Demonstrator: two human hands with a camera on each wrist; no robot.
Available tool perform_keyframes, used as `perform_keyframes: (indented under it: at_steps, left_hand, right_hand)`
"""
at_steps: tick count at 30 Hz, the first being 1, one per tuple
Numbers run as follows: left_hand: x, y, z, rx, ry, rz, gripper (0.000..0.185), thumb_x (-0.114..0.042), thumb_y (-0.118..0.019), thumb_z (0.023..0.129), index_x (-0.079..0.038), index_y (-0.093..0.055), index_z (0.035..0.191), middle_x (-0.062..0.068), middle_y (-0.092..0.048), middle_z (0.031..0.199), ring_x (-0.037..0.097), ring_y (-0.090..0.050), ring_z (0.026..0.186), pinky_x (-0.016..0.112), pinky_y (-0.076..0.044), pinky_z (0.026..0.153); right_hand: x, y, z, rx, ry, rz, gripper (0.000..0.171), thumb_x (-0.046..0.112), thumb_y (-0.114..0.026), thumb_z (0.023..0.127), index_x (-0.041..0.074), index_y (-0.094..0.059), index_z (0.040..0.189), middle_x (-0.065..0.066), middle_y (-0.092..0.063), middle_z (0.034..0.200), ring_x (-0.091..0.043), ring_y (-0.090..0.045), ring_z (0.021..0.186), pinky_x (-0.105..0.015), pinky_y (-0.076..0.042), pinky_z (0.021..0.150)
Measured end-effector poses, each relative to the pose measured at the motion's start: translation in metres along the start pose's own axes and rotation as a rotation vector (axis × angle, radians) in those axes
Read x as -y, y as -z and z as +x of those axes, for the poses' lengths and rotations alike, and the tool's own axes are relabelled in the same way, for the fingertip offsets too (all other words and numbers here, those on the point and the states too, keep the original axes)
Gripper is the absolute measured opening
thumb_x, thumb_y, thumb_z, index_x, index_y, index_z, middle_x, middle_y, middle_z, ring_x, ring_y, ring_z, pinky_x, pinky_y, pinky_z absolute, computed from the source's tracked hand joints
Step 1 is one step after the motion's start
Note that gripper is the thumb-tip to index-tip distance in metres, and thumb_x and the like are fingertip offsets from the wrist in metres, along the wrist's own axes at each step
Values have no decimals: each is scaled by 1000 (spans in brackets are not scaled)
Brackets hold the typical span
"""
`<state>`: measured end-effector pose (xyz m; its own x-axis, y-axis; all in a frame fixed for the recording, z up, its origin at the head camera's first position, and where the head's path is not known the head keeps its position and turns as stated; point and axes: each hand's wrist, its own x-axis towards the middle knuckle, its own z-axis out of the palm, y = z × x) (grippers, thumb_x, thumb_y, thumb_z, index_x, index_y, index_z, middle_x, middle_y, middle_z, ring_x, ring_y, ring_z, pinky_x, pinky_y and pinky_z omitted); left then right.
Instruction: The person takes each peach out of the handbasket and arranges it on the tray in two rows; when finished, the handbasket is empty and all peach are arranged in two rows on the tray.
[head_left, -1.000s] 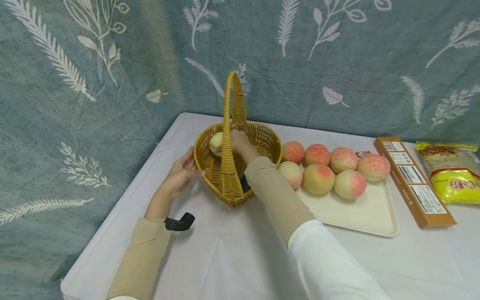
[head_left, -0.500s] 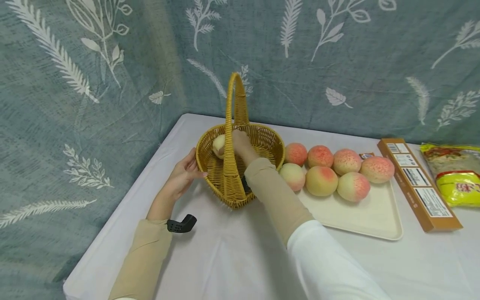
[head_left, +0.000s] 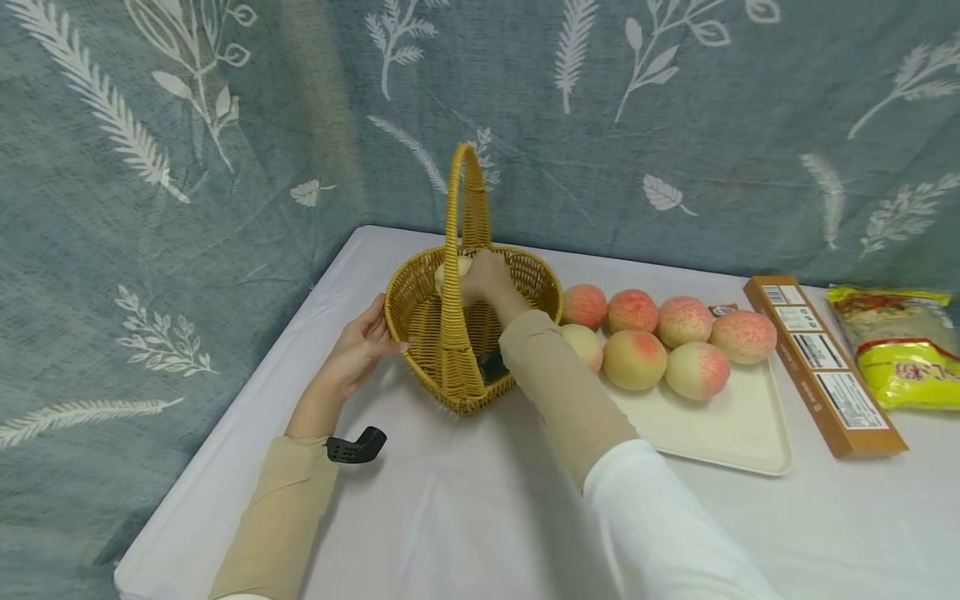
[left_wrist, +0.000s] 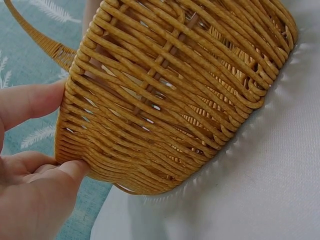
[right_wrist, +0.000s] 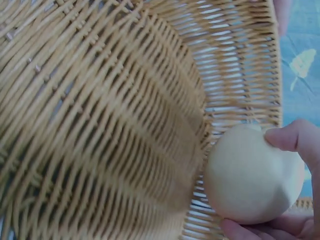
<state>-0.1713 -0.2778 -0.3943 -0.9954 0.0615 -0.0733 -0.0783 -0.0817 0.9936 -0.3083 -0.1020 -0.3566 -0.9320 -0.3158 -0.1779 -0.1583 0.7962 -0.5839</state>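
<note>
On the white table stands a golden wicker basket [head_left: 465,400] with a tall arched handle. My left hand [head_left: 360,350] is at its left side; in the left wrist view, the thumb and fingers [left_wrist: 72,172] grip the woven wall at the rim. Inside the basket, toward the back left, my right hand [head_left: 487,279] holds a pale peach [right_wrist: 252,175]. In the right wrist view, the thumb [right_wrist: 285,137] lies on one side of the peach and fingers are on the other. The handle partly covers that peach in the head view.
Right of the basket, several pink-and-cream peaches [head_left: 635,360] lie in two rows on a cream tray [head_left: 720,442]. Beyond the tray are a long orange-brown box [head_left: 825,367] and a yellow food packet [head_left: 907,358]. A patterned blue-green curtain [head_left: 562,167] hangs behind the table.
My right hand has shifted slightly right and back within the basket, carrying the pale peach along. The left hand keeps its place at the basket's left side.
</note>
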Motion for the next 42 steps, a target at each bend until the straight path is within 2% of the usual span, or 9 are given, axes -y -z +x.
perform_keyframes:
  at_steps: [3,5,7,10,13,16,23,36,42]
  left_hand:
    - [-1,1,1,2,-1,12,98,18,-54,84,-2,12,153,12,8,162,23,-2,148,28,-15,117]
    - [-2,1,1,4,-1,10,98,19,-54,83,-1,12,152,13,8,161,23,-1,148,29,-14,117]
    - [-2,2,1,7,-1,7,97,19,-53,83,-1,13,152,13,9,161,23,0,148,29,-14,117]
    - [-3,3,1,13,-5,5,97,20,-52,84,-1,14,152,13,11,161,24,1,148,28,-14,117]
    - [-3,4,0,17,-11,15,97,19,-52,84,-1,15,151,13,11,161,24,1,148,29,-13,118]
    - [-2,4,0,18,-11,16,96,19,-51,85,-1,15,151,13,12,161,24,2,148,30,-13,118]
    - [-2,1,-1,23,-13,20,97,19,-52,84,0,14,151,13,11,161,25,1,148,30,-13,118]
    - [-2,-4,1,34,-5,4,96,19,-51,85,-1,17,151,14,13,160,24,3,147,31,-13,118]
    - [-2,-4,1,37,-12,5,96,19,-50,85,0,17,150,14,15,160,24,5,147,30,-12,118]
  right_hand:
    - [-2,9,-1,-5,11,37,35,33,-67,88,8,-51,69,-4,-42,63,-15,-37,52,-27,-37,48]
    - [-4,15,-3,-13,28,50,33,35,-68,86,6,-55,78,-5,-47,70,-17,-42,56,-28,-41,51]
    - [-6,22,-6,-11,41,79,35,34,-71,84,2,-58,92,-9,-52,82,-20,-49,65,-32,-49,58]
    - [-9,34,-12,-17,59,119,45,31,-73,81,-2,-60,109,-15,-55,102,-27,-53,85,-38,-54,70]
    - [-13,48,-18,-26,90,151,50,30,-74,80,-3,-64,115,-18,-56,114,-31,-51,101,-39,-53,76]
    - [-16,61,-26,-32,107,191,51,29,-75,79,-1,-65,119,-17,-59,116,-33,-47,110,-39,-52,78]
    - [-29,82,-45,-36,166,238,58,27,-76,80,3,-60,131,-13,-65,113,-28,-60,100,-39,-54,80]
    - [-70,101,-80,-29,227,287,71,24,-78,77,4,-53,139,-14,-63,123,-27,-59,110,-41,-52,88]
    - [-96,106,-99,-54,225,322,69,20,-79,75,3,-54,137,-15,-66,118,-27,-63,105,-38,-54,85]
